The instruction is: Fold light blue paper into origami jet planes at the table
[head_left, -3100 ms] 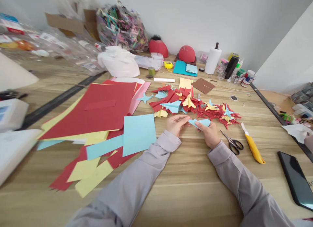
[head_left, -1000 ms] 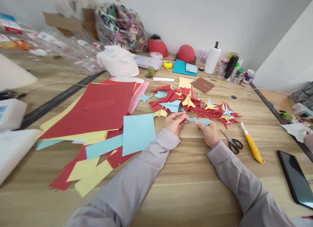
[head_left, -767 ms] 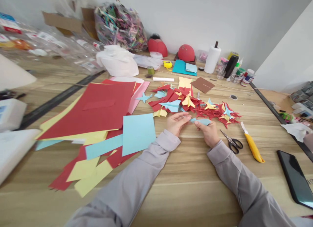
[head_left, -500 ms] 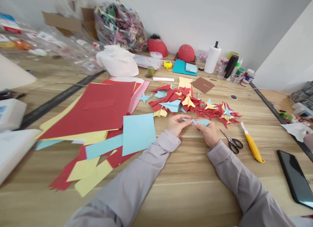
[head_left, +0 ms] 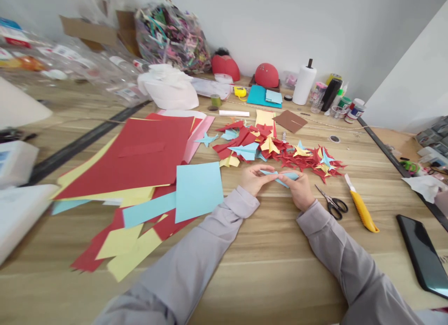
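A small folded piece of light blue paper (head_left: 291, 176) is held between my two hands just above the table, near its middle. My left hand (head_left: 255, 179) pinches its left end between thumb and fingers. On the other end, my right hand (head_left: 299, 189) is closed, its thumb close to the left thumb. Part of the paper is hidden behind the fingers. Just beyond the hands lies a heap of folded paper shapes (head_left: 241, 140) in red, blue and yellow. To the left of my left hand rests a flat light blue sheet (head_left: 199, 192).
Black-handled scissors (head_left: 332, 203) and a yellow utility knife (head_left: 362, 208) lie right of my right hand. Farther right is a black phone (head_left: 422, 255). Large red sheets (head_left: 140, 157) and paper scraps cover the left. Bottles and a white roll (head_left: 304, 84) stand at the back.
The blue paper has turned slightly between my fingers, and its lower edge now shows below the thumbs. My thumbs have shifted a little; the arms stay put.
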Motion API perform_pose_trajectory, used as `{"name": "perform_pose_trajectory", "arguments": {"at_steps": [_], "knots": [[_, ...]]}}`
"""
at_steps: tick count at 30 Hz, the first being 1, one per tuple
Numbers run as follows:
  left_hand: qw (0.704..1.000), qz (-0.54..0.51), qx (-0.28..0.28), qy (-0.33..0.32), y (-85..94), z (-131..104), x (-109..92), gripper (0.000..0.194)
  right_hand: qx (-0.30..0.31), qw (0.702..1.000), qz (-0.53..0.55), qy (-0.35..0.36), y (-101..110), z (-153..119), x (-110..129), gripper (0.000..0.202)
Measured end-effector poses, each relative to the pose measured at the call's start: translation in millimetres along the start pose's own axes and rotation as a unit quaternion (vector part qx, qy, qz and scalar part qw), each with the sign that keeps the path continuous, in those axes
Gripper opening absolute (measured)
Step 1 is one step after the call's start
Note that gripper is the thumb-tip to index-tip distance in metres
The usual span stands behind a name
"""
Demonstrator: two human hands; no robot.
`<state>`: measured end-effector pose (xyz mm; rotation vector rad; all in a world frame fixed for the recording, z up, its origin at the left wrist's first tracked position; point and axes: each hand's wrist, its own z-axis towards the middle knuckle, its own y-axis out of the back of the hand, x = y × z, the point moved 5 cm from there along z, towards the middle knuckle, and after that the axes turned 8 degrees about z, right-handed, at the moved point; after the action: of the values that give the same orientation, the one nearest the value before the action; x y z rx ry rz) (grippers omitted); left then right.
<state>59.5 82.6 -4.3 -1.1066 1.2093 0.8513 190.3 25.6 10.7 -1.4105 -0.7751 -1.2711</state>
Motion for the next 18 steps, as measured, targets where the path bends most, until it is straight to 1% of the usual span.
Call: {"name": "perform_pose_trajectory", "arguments": {"at_steps": [3, 7, 13, 18], "knots": [[1.000, 0.004, -0.007, -0.007, 1.1, 0.7, 0.9, 0.033, -0.007, 1.000, -0.002, -0.006, -0.4, -0.1, 0.6, 0.018], [1.000, -0.012, -0.008, -0.005, 1.0, 1.7, 2.7, 0.036, -0.014, 1.000, -0.004, -0.012, -1.8, -1.0, 1.7, 0.022], [0.999, -0.046, -0.028, -0.006, 2.7, 1.1, -0.6, 0.037, -0.030, 0.999, 0.028, -0.018, -1.9, -1.0, 2.2, 0.025], [0.999, -0.044, -0.004, -0.001, -0.6, 0.9, 0.9, 0.037, -0.019, 0.999, 0.021, -0.014, -2.8, -0.7, 3.0, 0.027]]}}
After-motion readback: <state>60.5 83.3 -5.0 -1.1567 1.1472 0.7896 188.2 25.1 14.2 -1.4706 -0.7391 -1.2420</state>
